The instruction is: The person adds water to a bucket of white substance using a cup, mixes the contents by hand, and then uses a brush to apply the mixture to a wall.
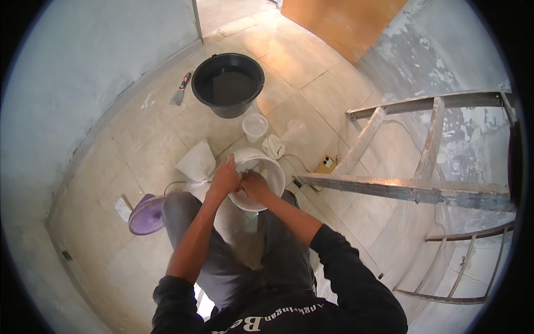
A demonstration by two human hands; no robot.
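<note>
A: Main object?
B: White plastic bucket [261, 167], round, pale inside, standing on the floor between the person's knees, approx. centre of view. Contents not clear.

A: Floor and room?
B: Beige tiled floor [167, 139] w/ dusty patches; patchy grey-blue walls [83, 61] left and right. Black tub [228, 83] of dark liquid stands beyond the bucket; a scraper [181, 89] lies just left of it. Small clear cup [255, 126] and a crumpled white cloth [272, 146] sit near the bucket's far rim; a white bag [196, 161] lies just left of it. Purple fan [147, 214] rests by the left knee. Phone w/ orange case [325, 164] lies right of the bucket, beside a paint-spattered metal ladder [411, 189].

A: Hands?
B: Left hand [224, 179] curled shut over the bucket's near-left rim; what it grips, cannot tell. Right hand [255, 185] also curled, touching the left at the rim; contents hidden. Both forearms come from the lower edge, the right in a black sleeve.
</note>
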